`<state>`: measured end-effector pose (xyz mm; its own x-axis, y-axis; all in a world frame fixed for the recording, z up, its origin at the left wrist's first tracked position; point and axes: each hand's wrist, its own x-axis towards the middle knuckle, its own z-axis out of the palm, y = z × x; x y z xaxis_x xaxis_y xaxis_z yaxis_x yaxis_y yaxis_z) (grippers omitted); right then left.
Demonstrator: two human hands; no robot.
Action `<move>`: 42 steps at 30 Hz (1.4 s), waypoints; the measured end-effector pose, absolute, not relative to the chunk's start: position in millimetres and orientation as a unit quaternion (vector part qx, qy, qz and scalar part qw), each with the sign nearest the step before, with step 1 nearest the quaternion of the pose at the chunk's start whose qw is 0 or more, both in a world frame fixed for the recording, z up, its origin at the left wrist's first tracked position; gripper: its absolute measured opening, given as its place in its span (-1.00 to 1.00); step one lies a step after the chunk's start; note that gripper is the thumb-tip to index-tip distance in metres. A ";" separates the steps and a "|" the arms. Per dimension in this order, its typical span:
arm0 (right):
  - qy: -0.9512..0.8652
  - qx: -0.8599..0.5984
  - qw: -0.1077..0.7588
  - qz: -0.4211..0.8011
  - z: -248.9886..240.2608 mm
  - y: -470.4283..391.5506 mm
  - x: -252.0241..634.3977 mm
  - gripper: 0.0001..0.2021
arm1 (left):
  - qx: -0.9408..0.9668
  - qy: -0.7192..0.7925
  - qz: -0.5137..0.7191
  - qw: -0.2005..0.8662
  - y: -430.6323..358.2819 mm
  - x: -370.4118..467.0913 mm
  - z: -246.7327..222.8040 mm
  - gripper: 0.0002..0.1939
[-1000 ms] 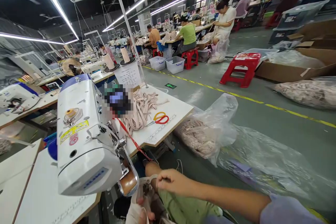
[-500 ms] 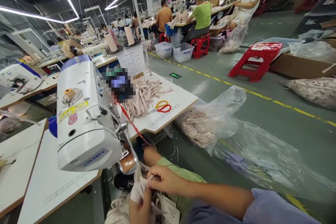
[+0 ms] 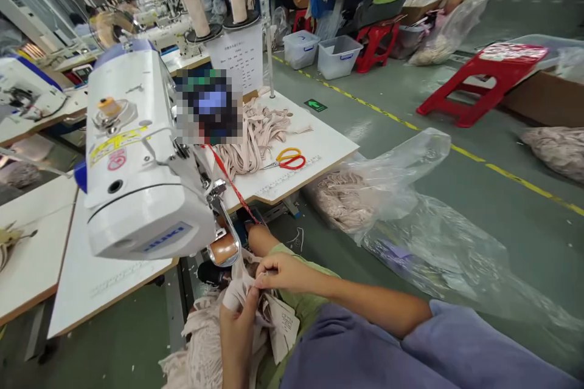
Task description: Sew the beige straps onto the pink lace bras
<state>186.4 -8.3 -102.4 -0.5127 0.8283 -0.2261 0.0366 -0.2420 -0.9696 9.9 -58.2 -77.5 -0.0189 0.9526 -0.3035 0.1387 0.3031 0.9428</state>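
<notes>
Pale beige fabric (image 3: 237, 293) hangs just below the rounded metal end of the sewing machine (image 3: 141, 213). My left hand (image 3: 239, 319) is closed on it from below, thumb pointing up. Close by on the right, my right hand (image 3: 279, 271) pinches the same fabric with thumb and fingertips; its edge is partly hidden by the fingers. Under both hands a heap of beige fabric pieces (image 3: 210, 334) spreads over and beside my lap. A whitish tag with printed characters (image 3: 285, 323) lies by the heap, below my right hand.
On the machine table (image 3: 314, 140) are a pile of beige strips (image 3: 260, 130) and red-and-yellow scissors (image 3: 291, 160). Plastic bags (image 3: 410, 188) of fabric lie on the floor to the right. Beyond are a red stool (image 3: 479, 85), clear bins (image 3: 337, 58) and people working.
The view has tilted downward, so the machine and table sit higher in the picture. Both hands keep hold of the fabric, and more of the heap and tag shows.
</notes>
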 end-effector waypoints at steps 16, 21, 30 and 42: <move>-0.740 -0.426 0.427 0.298 -104.4 -28.7 179.4 -0.78 | 0.357 0.610 0.487 0.514 -54.9 35.4 -70.3 -0.71; -0.723 -0.451 0.424 0.308 -103.2 -30.5 174.8 -0.83 | 0.363 0.587 0.499 0.524 -60.7 38.5 -69.0 -0.73; -0.681 -0.493 0.369 0.397 -102.5 -28.8 179.9 -0.87 | 0.372 0.586 0.489 0.527 -67.7 34.5 -81.5 -0.73; -0.754 -0.361 0.282 0.472 -80.7 0.0 195.2 -0.92 | 0.483 0.552 0.468 0.493 -64.8 19.8 -77.7 -0.85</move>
